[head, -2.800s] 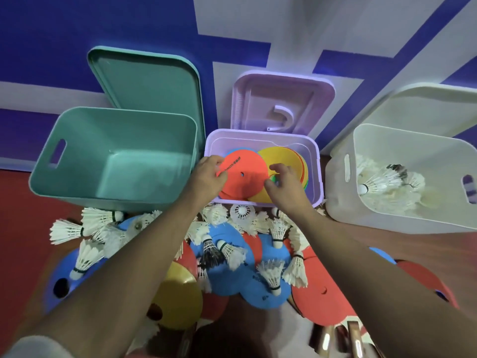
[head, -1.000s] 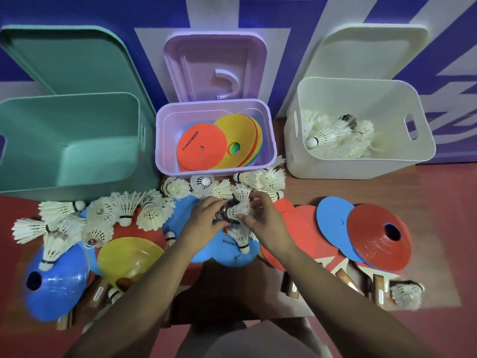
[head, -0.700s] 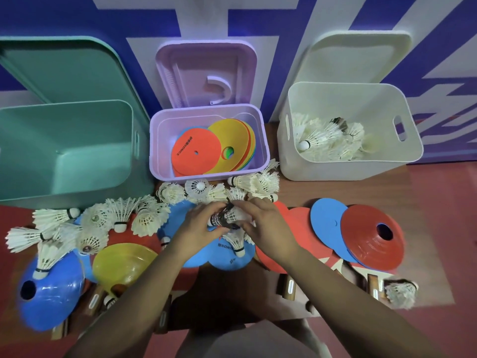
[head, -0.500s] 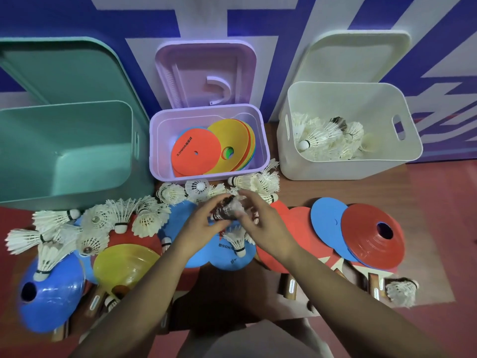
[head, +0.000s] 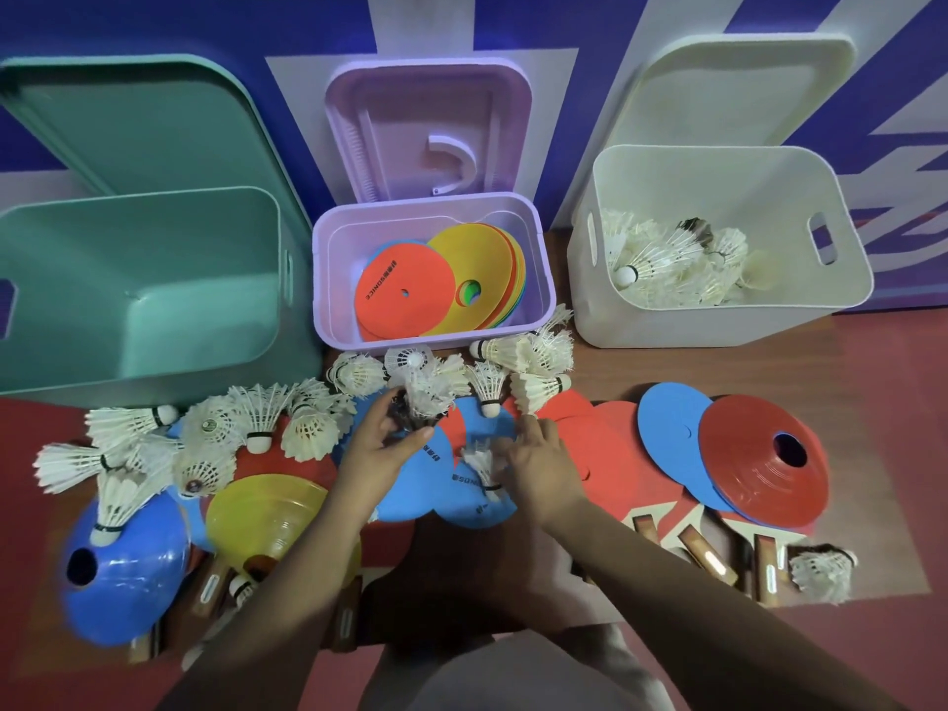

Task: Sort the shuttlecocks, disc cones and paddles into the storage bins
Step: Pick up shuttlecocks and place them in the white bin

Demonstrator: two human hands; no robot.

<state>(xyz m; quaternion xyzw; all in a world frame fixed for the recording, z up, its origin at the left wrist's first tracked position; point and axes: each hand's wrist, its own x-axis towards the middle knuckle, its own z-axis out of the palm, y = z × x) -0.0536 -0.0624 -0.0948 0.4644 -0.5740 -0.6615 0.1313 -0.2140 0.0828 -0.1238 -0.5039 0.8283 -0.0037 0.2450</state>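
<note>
At the far left a green bin is seen standing open, with its lid leaned up behind it. In front of it loose shuttlecocks are scattered. Nearer the person a blue disc cone and a yellow disc cone are laid, and one shuttlecock stands cork-down on the blue one.

The left hand is held just in front of the purple bin, with its fingers curled and clamped on a gripped shuttlecock. Inside that bin stacked disc cones are lodged, with an orange one lying over yellow ones.

The right hand is lowered over a flat blue disc, its fingers set against a small shuttlecock lying there. Whether they are clamped on it cannot be told, as the spot is blurred.

To the right, paddles are overlapped with their handles pointed towards the person, and a red disc cone is rested on them. Behind, a white bin is filled in part with sorted shuttlecocks. A lone shuttlecock is left just beside the paddle handles at the far right.
</note>
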